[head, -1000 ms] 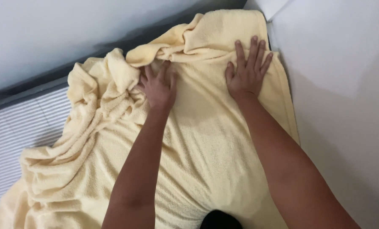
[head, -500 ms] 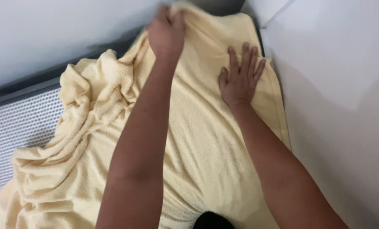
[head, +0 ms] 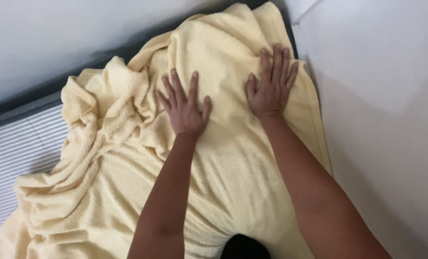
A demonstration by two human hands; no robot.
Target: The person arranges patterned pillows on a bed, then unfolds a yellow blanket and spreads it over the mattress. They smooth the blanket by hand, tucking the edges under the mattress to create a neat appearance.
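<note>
Striped bed — towel under both hands

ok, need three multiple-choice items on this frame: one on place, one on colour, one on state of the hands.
1. Where is the crumpled part of the pale yellow terry towel?
A. left of the left hand
B. right of the right hand
C. under both palms

2. What colour is the ribbed surface at the left edge?
A. red
B. pale grey
C. green

3. How do the hands lie?
A. clenched in fists
B. lifted clear
C. flat, fingers spread

Key: 1 A, folds bunch beside the left hand; 2 B, grey ribs show beside the towel; 3 C, the left hand and right hand press open palms on the towel.
</note>
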